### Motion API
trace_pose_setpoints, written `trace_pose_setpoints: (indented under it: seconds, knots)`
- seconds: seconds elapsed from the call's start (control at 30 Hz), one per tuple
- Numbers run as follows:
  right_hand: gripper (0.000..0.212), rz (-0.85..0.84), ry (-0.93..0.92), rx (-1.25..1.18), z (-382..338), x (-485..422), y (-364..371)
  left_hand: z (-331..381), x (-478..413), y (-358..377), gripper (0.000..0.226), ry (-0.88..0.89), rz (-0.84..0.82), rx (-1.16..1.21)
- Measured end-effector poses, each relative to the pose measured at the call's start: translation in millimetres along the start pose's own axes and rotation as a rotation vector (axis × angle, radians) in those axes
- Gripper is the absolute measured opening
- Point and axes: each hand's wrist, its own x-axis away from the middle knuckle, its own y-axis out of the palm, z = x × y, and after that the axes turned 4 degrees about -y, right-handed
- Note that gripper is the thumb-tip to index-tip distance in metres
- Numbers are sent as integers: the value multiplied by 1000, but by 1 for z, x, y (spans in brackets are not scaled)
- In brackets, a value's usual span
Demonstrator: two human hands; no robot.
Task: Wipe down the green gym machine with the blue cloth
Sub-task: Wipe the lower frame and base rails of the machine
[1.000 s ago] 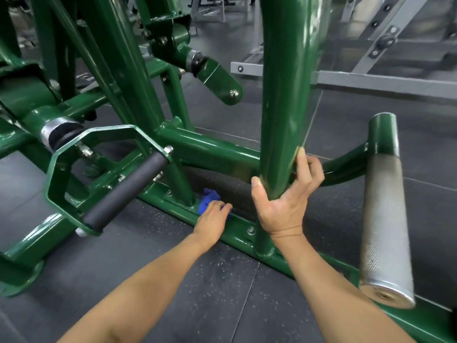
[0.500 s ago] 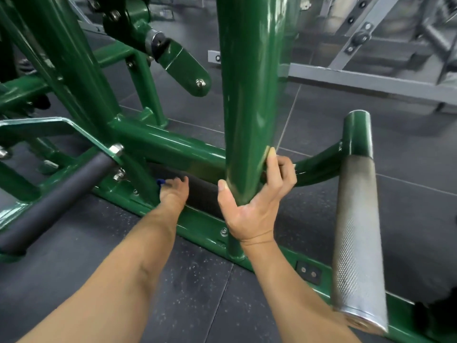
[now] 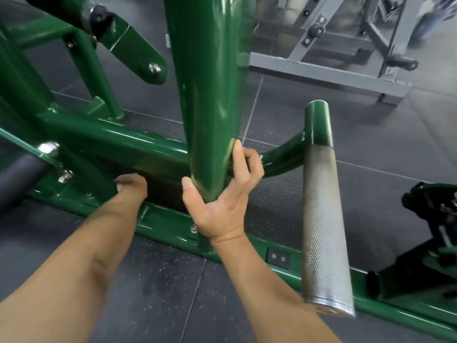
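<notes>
The green gym machine fills the view; its thick upright post [image 3: 207,95] rises from a low base rail [image 3: 168,224]. My right hand [image 3: 222,196] is wrapped around the bottom of that post. My left hand [image 3: 131,186] reaches into the dark gap between the base rail and the horizontal tube [image 3: 118,142], fingers curled down against the frame. The blue cloth is hidden under this hand and does not show.
A knurled steel sleeve [image 3: 324,231] juts toward me on the right, close to my right forearm. A black foam grip [image 3: 17,179] sits at the left edge. A grey rack [image 3: 321,68] stands behind on dark rubber floor tiles. Black hardware [image 3: 432,219] is at far right.
My left hand slid left and deeper under the horizontal tube, and the blue cloth went out of sight beneath it. The view moved closer. My right hand kept its hold on the post.
</notes>
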Motion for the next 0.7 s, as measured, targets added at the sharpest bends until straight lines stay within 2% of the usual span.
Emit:
trace_pose_setpoints:
  seconds: [0.03, 0.13, 0.27, 0.43, 0.5, 0.53, 0.63, 0.7]
  knots:
    - [86, 4, -2, -2, 0, 1, 0, -4, 3, -4, 43, -21, -5, 79]
    - [86, 5, 4, -6, 1, 2, 1, -15, 9, -7, 39, 147, -77, 97]
    - [86, 3, -8, -8, 2, 1, 0, -10, 37, -15, 23, 300, -157, 146]
    - [88, -3, 0, 0, 1, 1, -3, -3, 91, 7, 26, 453, -195, 324]
    - [89, -9, 17, 4, 0, 2, -5, -3, 119, 17, 19, 426, -193, 559]
    - [90, -11, 22, 8, -2, 2, -6, -3, 132, 18, 14, 370, -198, 755]
    - [93, -46, 64, 14, -6, -1, -11, -2, 168, -2, 10, 76, -297, 1584]
    - [92, -88, 131, 19, -12, -5, -16, -12, 182, -24, 13, 6, -312, 1896]
